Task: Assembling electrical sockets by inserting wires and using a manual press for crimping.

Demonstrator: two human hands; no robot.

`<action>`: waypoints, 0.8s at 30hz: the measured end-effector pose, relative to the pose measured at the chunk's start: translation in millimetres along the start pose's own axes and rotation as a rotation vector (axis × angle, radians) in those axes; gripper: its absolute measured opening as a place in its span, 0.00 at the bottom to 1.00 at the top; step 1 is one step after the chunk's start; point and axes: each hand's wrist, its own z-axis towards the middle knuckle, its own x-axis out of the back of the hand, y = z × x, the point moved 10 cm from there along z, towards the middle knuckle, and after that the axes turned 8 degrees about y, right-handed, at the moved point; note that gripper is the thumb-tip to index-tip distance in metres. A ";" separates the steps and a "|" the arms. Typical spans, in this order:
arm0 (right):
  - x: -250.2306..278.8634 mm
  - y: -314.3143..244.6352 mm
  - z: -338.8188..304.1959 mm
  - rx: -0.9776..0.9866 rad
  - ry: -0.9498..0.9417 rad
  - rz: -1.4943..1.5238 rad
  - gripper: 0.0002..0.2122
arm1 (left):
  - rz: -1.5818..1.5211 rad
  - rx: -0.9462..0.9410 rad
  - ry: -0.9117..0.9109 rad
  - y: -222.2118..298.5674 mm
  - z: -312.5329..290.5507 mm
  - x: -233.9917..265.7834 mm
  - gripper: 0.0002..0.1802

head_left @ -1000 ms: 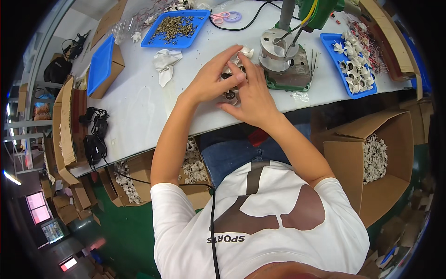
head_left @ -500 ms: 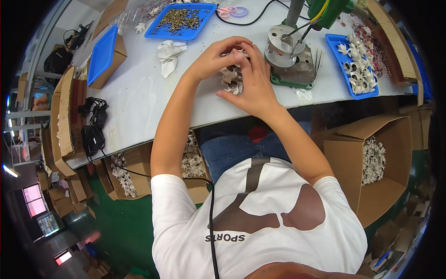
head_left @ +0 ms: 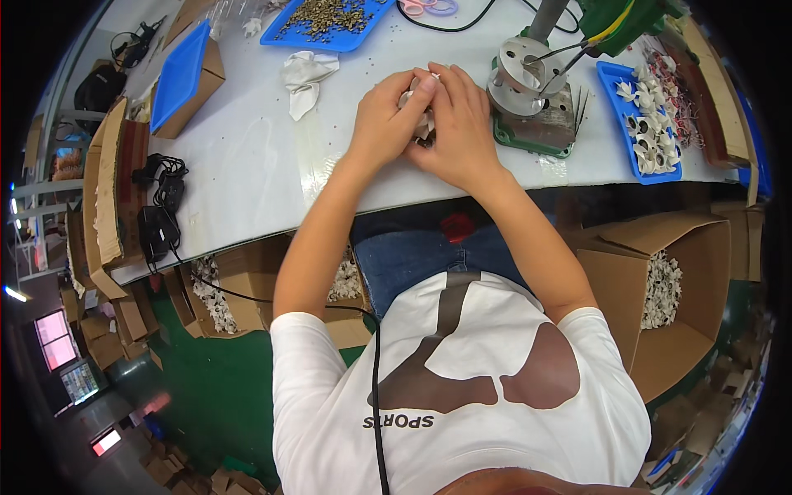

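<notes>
My left hand (head_left: pixel 385 120) and my right hand (head_left: pixel 460 128) are cupped together over the white table (head_left: pixel 247 169), a little left of a green bench press (head_left: pixel 535 132). Between the palms sits a cluster of small white star-shaped parts (head_left: pixel 426 125) with dark centres. Fingers cover most of the cluster, so I cannot tell how many parts it holds. Both hands curl around it from either side, fingertips close together at the far end. Beyond the left hand lies a crumpled white cloth (head_left: pixel 307 78).
A blue tray (head_left: pixel 601 76) of similar white parts is at the right, beside reddish wires. Another blue tray (head_left: pixel 337 45) holds small brass-coloured pieces at the back. A black adapter (head_left: pixel 157 231) lies near the left edge. Open cardboard boxes (head_left: pixel 610 285) of white parts stand below.
My hands have drawn closer together around the white parts; the left hand's raised, arched fingers have come down onto them. The whole view has shifted slightly.
</notes>
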 end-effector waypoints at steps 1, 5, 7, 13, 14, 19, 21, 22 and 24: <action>-1.0 1.2 -0.1 0.010 -0.014 0.021 0.39 | -0.033 0.085 0.018 -7.7 -3.3 -0.6 0.26; 6.8 3.5 -1.5 0.023 0.028 0.186 0.37 | -0.047 -0.130 0.300 5.5 -16.9 8.1 0.25; 7.2 1.3 -2.0 0.026 0.035 0.241 0.37 | -0.051 -0.198 0.397 9.1 -23.2 11.6 0.25; 0.1 13.4 3.7 -0.164 0.050 0.047 0.29 | -0.039 -0.201 0.473 10.3 -22.6 8.3 0.27; 0.3 14.9 6.1 -0.179 0.075 0.096 0.27 | -0.080 -0.159 0.483 7.2 -22.1 6.8 0.28; 10.2 18.8 13.2 -0.266 0.168 0.278 0.19 | -0.187 -0.067 0.535 5.9 -25.1 0.7 0.27; 13.5 22.5 13.3 -0.327 0.211 0.366 0.16 | -0.208 -0.059 0.565 6.8 -28.3 0.4 0.26; 12.7 22.2 14.1 -0.324 0.208 0.367 0.16 | -0.210 -0.059 0.569 6.8 -28.3 -1.2 0.26; 12.2 27.0 17.3 -0.342 0.258 0.450 0.15 | -0.274 -0.047 0.614 2.7 -27.7 -1.1 0.24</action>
